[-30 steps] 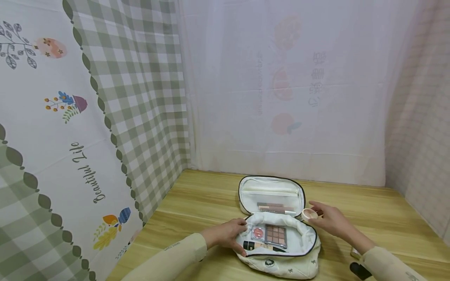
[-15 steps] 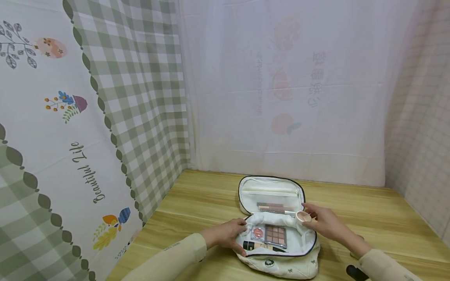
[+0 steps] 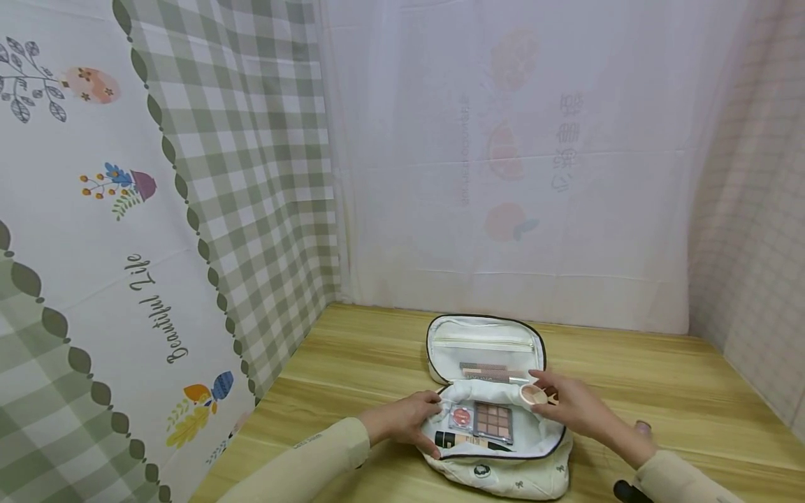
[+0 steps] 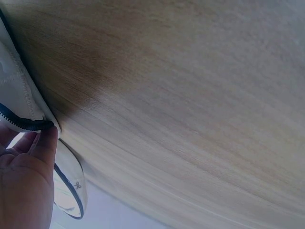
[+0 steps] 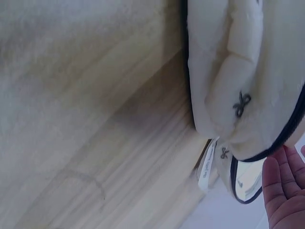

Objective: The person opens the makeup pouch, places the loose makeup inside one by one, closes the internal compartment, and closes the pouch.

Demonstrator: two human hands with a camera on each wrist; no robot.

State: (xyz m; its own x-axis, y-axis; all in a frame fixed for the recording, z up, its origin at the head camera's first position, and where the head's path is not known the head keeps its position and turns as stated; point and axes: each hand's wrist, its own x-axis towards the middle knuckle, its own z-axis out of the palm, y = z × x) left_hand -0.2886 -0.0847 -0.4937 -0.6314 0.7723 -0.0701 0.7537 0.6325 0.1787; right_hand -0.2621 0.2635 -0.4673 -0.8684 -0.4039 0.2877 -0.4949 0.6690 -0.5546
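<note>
A white makeup bag [image 3: 534, 476] with dark zip edges stands unzipped, its lid [image 3: 486, 328] tipped back. At its left rim, my left hand [image 3: 402, 419] pinches the zip edge [image 4: 28, 123] between thumb and fingers. My right hand [image 3: 575, 406] holds a small round compact [image 3: 532, 396] over the bag's back right corner; the right wrist view hides the compact. Inside the bag lie an eyeshadow palette [image 3: 493, 421], a small clear case with a red round [image 3: 462, 417] and a black-and-beige tube [image 3: 473, 442]. Slim brown items [image 3: 484, 373] sit in the lid's pocket.
A black-ended item [image 3: 629, 492] and a small pinkish cylinder [image 3: 643, 427] lie right of the bag, partly behind the right forearm. Hanging cloths [image 3: 516, 181] enclose the wooden table [image 3: 371, 342] at the back and sides.
My right hand has carried the round compact left, from beside the bag to over its back right corner. The left hand and the bag have stayed in place.
</note>
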